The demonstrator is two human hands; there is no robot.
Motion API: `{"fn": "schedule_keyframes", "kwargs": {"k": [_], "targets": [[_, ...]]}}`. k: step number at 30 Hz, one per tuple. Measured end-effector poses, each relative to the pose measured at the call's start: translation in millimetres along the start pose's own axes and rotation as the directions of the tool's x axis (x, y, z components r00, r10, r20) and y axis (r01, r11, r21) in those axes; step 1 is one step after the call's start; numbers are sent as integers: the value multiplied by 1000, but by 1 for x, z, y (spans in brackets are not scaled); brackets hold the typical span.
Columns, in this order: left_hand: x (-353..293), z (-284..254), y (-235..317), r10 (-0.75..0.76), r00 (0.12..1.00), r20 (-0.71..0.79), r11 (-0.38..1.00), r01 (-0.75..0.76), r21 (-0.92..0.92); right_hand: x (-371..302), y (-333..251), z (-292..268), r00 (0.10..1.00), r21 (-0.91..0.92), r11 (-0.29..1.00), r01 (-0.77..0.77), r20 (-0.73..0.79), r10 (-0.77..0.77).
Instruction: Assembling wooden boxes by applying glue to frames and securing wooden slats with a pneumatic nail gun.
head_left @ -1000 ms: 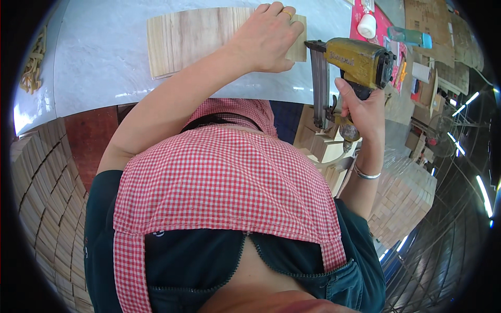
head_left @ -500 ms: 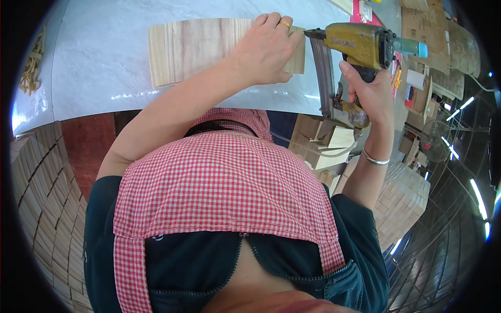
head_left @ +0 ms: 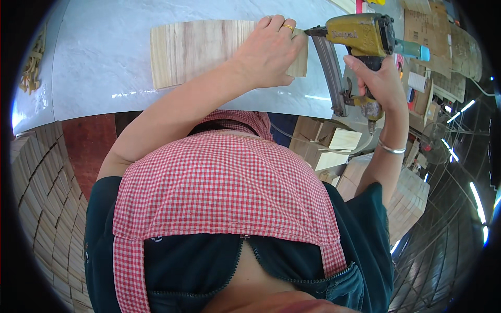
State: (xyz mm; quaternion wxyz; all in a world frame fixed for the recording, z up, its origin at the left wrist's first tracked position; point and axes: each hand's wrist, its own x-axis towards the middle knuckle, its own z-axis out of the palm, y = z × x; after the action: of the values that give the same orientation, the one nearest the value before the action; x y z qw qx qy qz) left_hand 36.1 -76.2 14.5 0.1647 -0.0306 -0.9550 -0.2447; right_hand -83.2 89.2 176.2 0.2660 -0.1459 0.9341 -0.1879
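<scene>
A pale, striped wooden board (head_left: 203, 49) lies on the light marbled tabletop (head_left: 104, 62). My left hand (head_left: 269, 55) grips its right end, with the fingers curled over the far edge and the thumb at the near edge. Wrapped round the black handle of a yellow-brown pneumatic nail gun (head_left: 355, 32) is my right hand (head_left: 383, 78). The gun's nose is at the board's right end; whether it touches the wood I cannot tell. Its long dark magazine (head_left: 330, 70) points back toward me, and an air hose (head_left: 360, 148) trails from below the handle.
Stacked wooden pieces (head_left: 42, 198) fill the lower left. More stacked wood (head_left: 409, 203) and open wooden boxes (head_left: 329, 143) stand at the right below the table edge. Cardboard (head_left: 425, 31) lies at the far right, and a fan (head_left: 434, 141) is further down.
My right hand and the nail gun have shifted to the right and slightly toward me, with the magazine slanting more. My left hand and the board have barely moved.
</scene>
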Motion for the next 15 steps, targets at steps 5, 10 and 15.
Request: {"fn": "schedule_keyframes", "kwargs": {"k": [5,10,15], "targets": [[-16,-13,-5,-3,999,-43,999,5,46,-1,-6,-1,998,-95,994,52,26,-50],[-82,-97,-48,-117,988,105,953,82,290,-25,18,0,995,66,995,77,-70,-73],[-110,-135,-74,-153,956,250,978,110,177,-61,26,7,994,89,996,14,-113,-4]]}}
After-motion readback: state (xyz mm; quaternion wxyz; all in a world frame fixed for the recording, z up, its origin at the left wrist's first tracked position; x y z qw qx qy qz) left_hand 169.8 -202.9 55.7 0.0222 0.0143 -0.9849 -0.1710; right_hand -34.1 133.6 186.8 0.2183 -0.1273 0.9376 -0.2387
